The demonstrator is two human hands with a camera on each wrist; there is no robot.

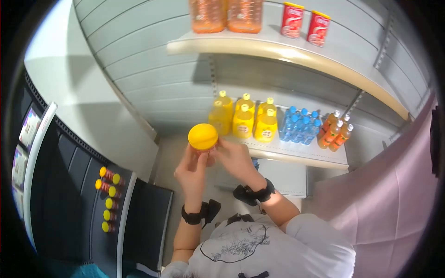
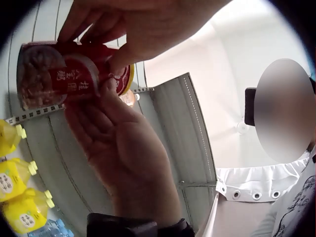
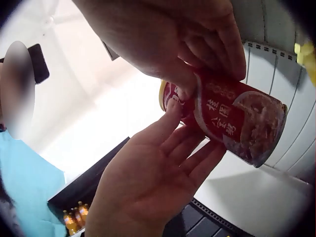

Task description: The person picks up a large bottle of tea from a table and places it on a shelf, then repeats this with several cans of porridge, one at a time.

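A red can of congee [image 2: 81,74] has a picture of a filled bowl on its label. From above, its yellow lid [image 1: 203,135] faces the head camera. My left hand [image 1: 192,169] holds the can from the left, its thumb near the lid end and fingers along the side. On the other side, my right hand [image 1: 236,160] grips it too, with the thumb [image 2: 114,96] pressed on the label. Both wrist views show the two thumbs close together on the can. The can is held up in front of the shelves.
Yellow bottles [image 1: 243,123], blue-capped water bottles [image 1: 301,127] and orange drink bottles [image 1: 333,134] line the lower shelf [image 1: 296,155]. Two similar red cans [image 1: 292,21] stand on the upper shelf [image 1: 278,48]. Several yellow-lidded containers [image 1: 111,191] sit at left. A pink curtain [image 1: 384,185] hangs right.
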